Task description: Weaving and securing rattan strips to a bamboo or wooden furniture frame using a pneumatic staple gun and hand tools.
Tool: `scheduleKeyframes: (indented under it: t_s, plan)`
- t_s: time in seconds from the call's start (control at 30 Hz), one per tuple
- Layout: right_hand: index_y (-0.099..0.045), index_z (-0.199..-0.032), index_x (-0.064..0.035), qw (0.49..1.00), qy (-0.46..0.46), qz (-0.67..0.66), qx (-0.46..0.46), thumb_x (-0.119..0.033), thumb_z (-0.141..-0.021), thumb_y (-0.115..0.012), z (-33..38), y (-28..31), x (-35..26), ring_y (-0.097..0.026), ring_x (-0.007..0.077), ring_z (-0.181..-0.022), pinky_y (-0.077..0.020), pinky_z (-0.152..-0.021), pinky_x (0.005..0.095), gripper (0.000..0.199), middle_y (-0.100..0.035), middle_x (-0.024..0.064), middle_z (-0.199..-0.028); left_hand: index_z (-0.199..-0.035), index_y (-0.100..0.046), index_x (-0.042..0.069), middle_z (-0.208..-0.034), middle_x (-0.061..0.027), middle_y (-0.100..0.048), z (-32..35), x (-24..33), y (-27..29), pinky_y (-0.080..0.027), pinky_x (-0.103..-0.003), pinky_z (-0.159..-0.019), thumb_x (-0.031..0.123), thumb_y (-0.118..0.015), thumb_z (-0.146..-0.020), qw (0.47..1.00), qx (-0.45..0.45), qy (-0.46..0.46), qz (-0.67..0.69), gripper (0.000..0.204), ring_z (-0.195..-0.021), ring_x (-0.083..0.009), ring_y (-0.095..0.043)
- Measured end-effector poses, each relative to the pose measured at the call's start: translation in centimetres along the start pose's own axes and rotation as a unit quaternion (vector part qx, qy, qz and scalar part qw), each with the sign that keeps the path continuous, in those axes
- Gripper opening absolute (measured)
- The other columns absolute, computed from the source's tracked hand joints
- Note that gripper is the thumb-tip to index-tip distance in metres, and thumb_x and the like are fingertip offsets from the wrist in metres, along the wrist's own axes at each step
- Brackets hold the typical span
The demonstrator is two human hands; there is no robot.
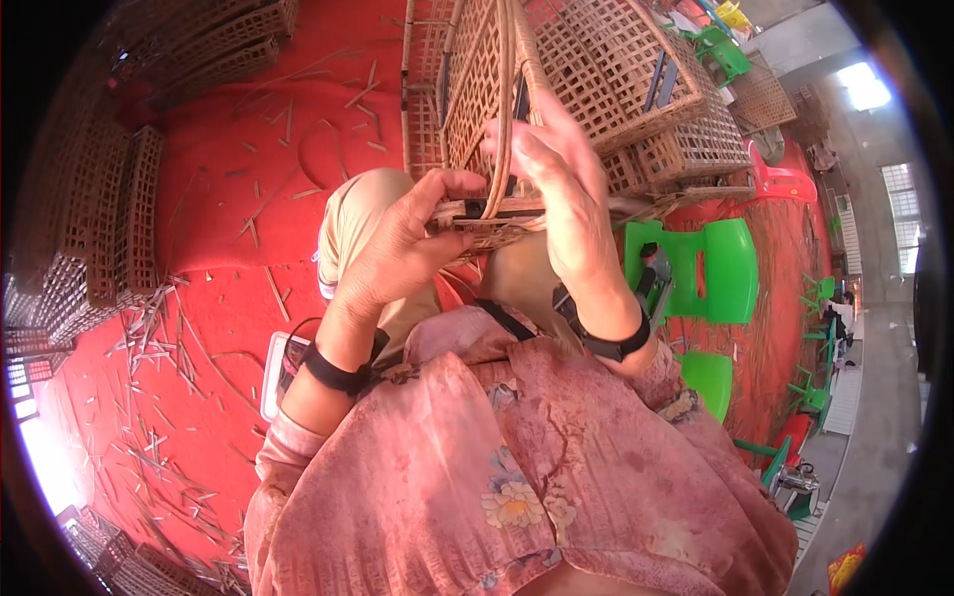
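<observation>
A woven cane basket with open lattice sides stands in front of me, its near edge at my lap. My left hand is closed around the end of that near rim, fingers above and thumb below. A long, thin cane strip rises from the rim in a tall, narrow loop. Beside the loop is my right hand, raised, its fingers stretched out, apart and slightly blurred. The fingertips are close to the strip; whether they touch it I cannot tell.
More lattice baskets are stacked at the far right, with others at left. Green plastic chairs and a red chair stand to my right. Cane scraps litter the red floor covering. A white-edged container sits by my left arm.
</observation>
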State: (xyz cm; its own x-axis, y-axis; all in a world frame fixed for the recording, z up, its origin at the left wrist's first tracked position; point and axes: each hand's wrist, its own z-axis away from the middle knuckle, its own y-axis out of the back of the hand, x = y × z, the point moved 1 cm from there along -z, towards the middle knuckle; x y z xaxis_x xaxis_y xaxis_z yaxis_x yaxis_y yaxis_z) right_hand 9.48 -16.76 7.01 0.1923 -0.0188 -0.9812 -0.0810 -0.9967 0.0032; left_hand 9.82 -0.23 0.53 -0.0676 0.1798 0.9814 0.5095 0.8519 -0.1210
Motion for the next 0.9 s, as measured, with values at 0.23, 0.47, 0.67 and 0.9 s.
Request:
scheduleKeyframes:
  t_s: [0.23, 0.47, 0.67, 0.9]
  plan:
    - [-0.06, -0.113, 0.0034, 0.958, -0.106, -0.251, -0.093, -0.025, -0.1, -0.054, -0.2, -0.2, 0.3, -0.051, 0.0101, -0.063, -0.0458, -0.064, 0.0247, 0.031, -0.058, 0.0034, -0.074, -0.108, -0.062, 0.002, -0.1, -0.0046, -0.06, -0.3, 0.6, -1.0, -0.042, -0.032, -0.089, 0.028, -0.045, -0.098, 0.995, 0.096, 0.029, 0.009, 0.033, -0.095, -0.016, -0.055]
    - [-0.061, -0.107, -0.0003, 0.938, -0.167, -0.298, -0.055, -0.022, -0.102, -0.046, -0.1, 0.1, -1.5, -0.03, 0.0044, -0.044, -0.0298, -0.046, 0.0219, 0.026, -0.038, -0.006, -0.058, -0.078, -0.06, 0.0, -0.061, 0.0013, -0.047, -1.4, -0.1, -3.0, -0.036, -0.027, -0.053, 0.033, -0.054, -0.1, 0.962, 0.264, -0.007, -0.076, 0.04, -0.06, -0.0072, -0.04]
    - [-0.061, -0.106, 0.0024, 0.956, -0.158, -0.244, -0.049, -0.019, -0.102, -0.046, 1.1, -0.5, -3.0, -0.03, 0.0042, -0.043, -0.0289, -0.045, 0.0215, 0.026, -0.036, -0.0069, -0.056, -0.078, -0.063, 0.001, -0.064, 0.0, -0.051, -1.1, -1.5, -4.2, -0.037, -0.026, -0.058, 0.027, -0.049, -0.099, 0.951, 0.306, -0.029, -0.022, 0.037, -0.063, -0.0078, -0.044]
    - [-0.063, -0.099, 0.0045, 0.96, -0.156, -0.223, -0.069, -0.017, -0.1, -0.048, 1.5, -1.4, -5.5, -0.03, 0.0035, -0.045, -0.0278, -0.046, 0.0204, 0.026, -0.035, -0.0072, -0.055, -0.076, -0.059, -0.003, -0.058, -0.0064, -0.047, -1.7, -2.1, -4.6, -0.037, -0.032, -0.053, 0.029, -0.049, -0.098, 0.937, 0.33, -0.088, -0.076, 0.04, -0.057, -0.0115, -0.04]
